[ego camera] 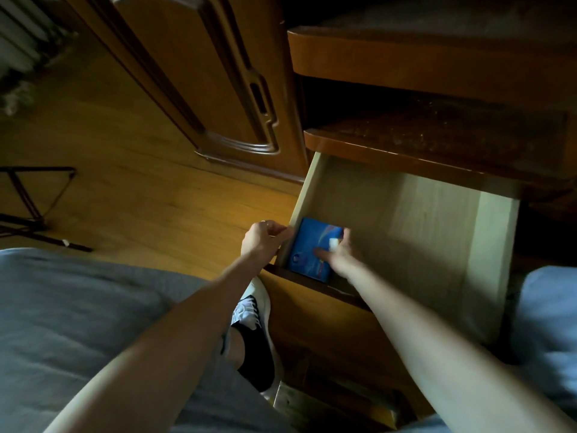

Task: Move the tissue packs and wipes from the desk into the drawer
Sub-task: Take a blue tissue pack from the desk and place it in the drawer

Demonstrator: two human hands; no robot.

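Note:
A wooden drawer [437, 220] is pulled out under the desk, its pale bottom bare apart from one item. A blue pack of tissues or wipes [307, 250] lies flat in the drawer's near left corner. My right hand [338, 254] is inside the drawer on that pack, thumb across its top and fingers at its far right edge; the blur hides how tightly it holds. My left hand [265, 239] grips the drawer's left side wall near the front corner, fingers curled over the rim.
Above the drawer sit an open dark shelf [437, 129] and the desk top edge [406, 54]. A cupboard door [199, 73] stands to the left over wooden floor. My grey-clad legs and a black and white shoe [253, 332] are below the drawer front.

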